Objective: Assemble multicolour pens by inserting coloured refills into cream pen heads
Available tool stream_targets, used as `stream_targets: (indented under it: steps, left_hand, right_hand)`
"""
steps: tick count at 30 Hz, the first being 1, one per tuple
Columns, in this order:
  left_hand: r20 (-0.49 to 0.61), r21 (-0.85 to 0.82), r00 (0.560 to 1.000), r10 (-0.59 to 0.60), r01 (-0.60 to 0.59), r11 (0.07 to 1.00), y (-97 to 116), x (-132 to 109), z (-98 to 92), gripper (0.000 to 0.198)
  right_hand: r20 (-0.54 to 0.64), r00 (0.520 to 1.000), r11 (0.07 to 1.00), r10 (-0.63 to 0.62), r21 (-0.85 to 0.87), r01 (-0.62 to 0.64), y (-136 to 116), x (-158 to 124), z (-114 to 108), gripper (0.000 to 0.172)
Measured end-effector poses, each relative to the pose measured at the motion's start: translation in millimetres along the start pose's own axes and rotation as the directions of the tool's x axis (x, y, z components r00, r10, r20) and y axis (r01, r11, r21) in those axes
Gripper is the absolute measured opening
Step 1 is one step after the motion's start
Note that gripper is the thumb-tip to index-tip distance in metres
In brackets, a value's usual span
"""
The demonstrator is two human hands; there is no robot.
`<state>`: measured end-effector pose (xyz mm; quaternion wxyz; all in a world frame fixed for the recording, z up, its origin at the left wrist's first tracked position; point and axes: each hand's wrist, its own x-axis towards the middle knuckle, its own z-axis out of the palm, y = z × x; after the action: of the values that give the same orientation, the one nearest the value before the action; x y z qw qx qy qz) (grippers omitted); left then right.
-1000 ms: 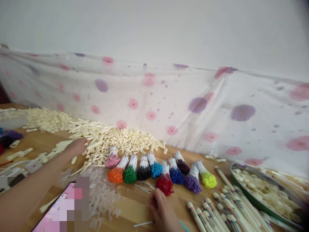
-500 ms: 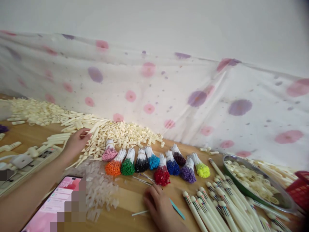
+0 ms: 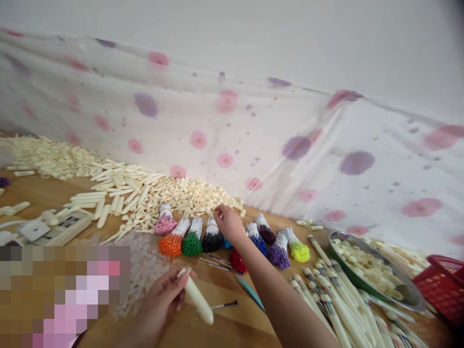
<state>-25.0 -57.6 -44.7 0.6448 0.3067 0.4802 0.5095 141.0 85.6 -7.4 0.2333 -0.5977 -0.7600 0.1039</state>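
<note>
My left hand [image 3: 165, 299] is low at the near edge, its fingers closed round a cream pen barrel [image 3: 197, 297]. My right hand [image 3: 227, 222] reaches forward over the row of coloured refill bundles [image 3: 192, 239], fingers pinched at the edge of the heap of small cream parts [image 3: 195, 195]. What the pinch holds is too small to name. A few loose thin refills [image 3: 223, 304] lie on the wooden table [image 3: 224, 328] between my hands.
A pile of cream barrels [image 3: 119, 186] spreads to the left. Assembled pens [image 3: 337, 304] lie at right beside a green-rimmed metal tray [image 3: 373, 275] and a red basket [image 3: 444, 285]. A power strip [image 3: 61, 224] is at left. A spotted cloth [image 3: 253, 140] hangs behind.
My left hand came back from the barrel pile to the near edge with a barrel in it. My right hand left the table near the red bundle and reached forward to the small parts.
</note>
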Motion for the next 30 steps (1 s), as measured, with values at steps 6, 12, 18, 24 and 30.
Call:
stream_targets:
  steps: [6,12,18,24,30]
  left_hand:
    - [0.131,-0.257,0.982,-0.135,0.165,0.952,-24,0,2.2,0.037]
    - [0.097,0.243,0.995,0.023,-0.047,0.969,-19,4,-16.9,0.041]
    - [0.252,0.59,0.931,0.263,-0.363,0.722,5,-10,-21.2,0.015]
    - [0.476,0.7,0.85,0.225,-0.521,0.488,-3,-15,-13.1,0.02]
    - [0.572,0.724,0.805,0.157,-0.586,0.363,-11,-20,-2.4,0.021]
  right_hand:
    - [0.108,0.994,1.0,-0.008,-0.02,0.011,-10,71,27,0.029]
    - [0.062,0.998,0.992,-0.026,0.127,0.017,-19,56,5,0.027]
    - [0.185,0.959,0.903,-0.216,0.413,0.124,-26,-70,-37,0.029]
    - [0.193,0.963,0.766,-0.189,0.643,0.022,-8,-154,-33,0.022]
    - [0.208,0.948,0.797,-0.239,0.6,0.07,-1,-159,-29,0.021]
